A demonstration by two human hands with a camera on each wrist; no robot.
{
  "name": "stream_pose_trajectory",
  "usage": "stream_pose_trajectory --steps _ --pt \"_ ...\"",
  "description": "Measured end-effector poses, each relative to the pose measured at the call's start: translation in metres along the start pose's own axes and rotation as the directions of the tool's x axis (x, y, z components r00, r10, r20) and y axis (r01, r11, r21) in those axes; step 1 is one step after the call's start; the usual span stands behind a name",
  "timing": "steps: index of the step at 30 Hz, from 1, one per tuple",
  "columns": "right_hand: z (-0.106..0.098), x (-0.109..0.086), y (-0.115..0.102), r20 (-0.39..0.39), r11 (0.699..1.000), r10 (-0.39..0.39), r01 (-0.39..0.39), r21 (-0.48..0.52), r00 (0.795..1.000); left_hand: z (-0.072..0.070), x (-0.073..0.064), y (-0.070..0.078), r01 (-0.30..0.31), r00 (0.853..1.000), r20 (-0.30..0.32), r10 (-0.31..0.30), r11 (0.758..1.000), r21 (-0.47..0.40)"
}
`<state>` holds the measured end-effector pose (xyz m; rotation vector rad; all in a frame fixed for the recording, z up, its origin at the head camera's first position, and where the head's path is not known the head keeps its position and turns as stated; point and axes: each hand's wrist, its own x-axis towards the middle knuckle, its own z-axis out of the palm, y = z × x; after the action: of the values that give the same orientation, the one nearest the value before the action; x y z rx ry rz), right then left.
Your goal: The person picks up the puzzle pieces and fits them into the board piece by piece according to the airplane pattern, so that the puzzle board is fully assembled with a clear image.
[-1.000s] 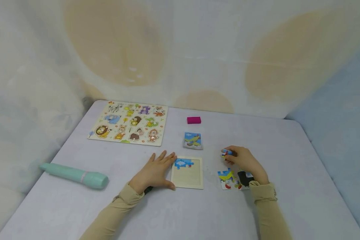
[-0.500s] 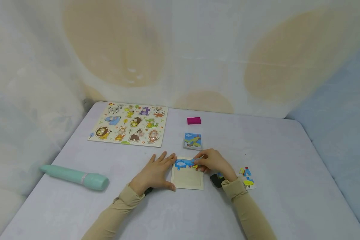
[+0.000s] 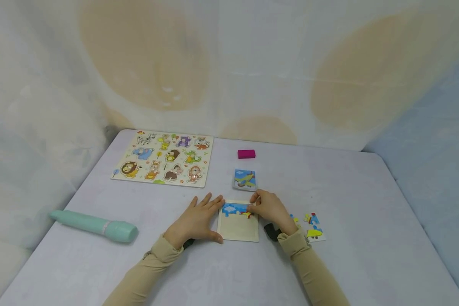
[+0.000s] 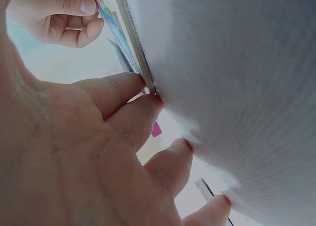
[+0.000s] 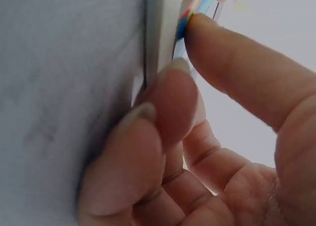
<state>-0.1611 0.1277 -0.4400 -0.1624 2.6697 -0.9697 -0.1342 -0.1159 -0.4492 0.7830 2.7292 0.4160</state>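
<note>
A: Nearest us on the pale counter [image 3: 367,204], how does the thin, square wooden tray [image 3: 237,229] lie?

B: Its bare near part faces us. Our left hand [image 3: 195,222] lines its left side, fingers straight and spread, gripping nothing; the thumb is by the tray's near-left corner, and fingertips touch its far-left corner.

A: And right of the tray?

B: Flat, multicoloured loose jigsaw pieces [image 3: 315,233], apart from it and partly hidden by our wrist.

A: Where is the piece that matters?

B: Inside the tray's far-right corner: a blue, red and yellow jigsaw piece [image 5: 181,28]. Our right hand [image 3: 269,208] is curled there, thumb on the piece, fingers against the tray's outer side, so we grip piece and rim together.

A: So which of our hands is nearer it?

B: The right, plainly; the left is across the tray. We'd judge everything turns on how that piece meets the blue, cloud-printed strip [image 3: 230,209] to its left, whose long axis runs left to right along the tray's far rim. The piece's own axis we cannot tell under our thumb.

A: Farther off?

B: Beyond the tray, a small square aeroplane picture [image 3: 245,179], then a magenta oblong block [image 3: 246,154]; far left of the tray, a cream animal-printed board [image 3: 181,168].
</note>
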Motion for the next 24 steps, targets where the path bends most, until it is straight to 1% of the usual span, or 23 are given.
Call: stream_pose_trajectory --steps 3,7,10,15,17,19,24 --pt "-0.005 -0.002 0.007 0.051 0.998 -0.027 0.025 0.051 0.998 0.001 -0.001 0.0 0.001 1.0 0.011 -0.001 1.0 0.004" --pt "-0.021 -0.008 0.027 0.098 0.994 -0.088 0.081 0.068 0.991 0.001 -0.001 0.0 -0.004 1.0 0.012 0.004 1.0 -0.002" --pt "-0.035 -0.017 0.047 0.093 0.994 -0.097 0.093 0.049 0.991 -0.001 -0.001 0.001 -0.005 1.0 0.011 0.005 1.0 -0.008" --pt "-0.055 -0.04 0.074 0.051 0.994 -0.102 0.099 0.042 0.994 0.001 0.0 0.001 -0.002 1.0 0.007 0.002 1.0 0.002" --pt "-0.059 -0.049 0.08 0.052 0.992 -0.119 0.117 0.042 0.992 0.002 0.001 0.001 -0.001 1.0 0.004 0.001 1.0 0.004" --pt "-0.059 -0.056 0.083 0.052 0.991 -0.134 0.133 0.018 0.99 0.003 0.001 0.0 0.001 1.0 0.003 -0.001 1.0 0.004" --pt "-0.055 -0.061 0.082 0.057 0.989 -0.133 0.136 -0.053 0.99 0.004 0.001 -0.001 0.01 1.0 0.006 -0.01 1.0 -0.001"
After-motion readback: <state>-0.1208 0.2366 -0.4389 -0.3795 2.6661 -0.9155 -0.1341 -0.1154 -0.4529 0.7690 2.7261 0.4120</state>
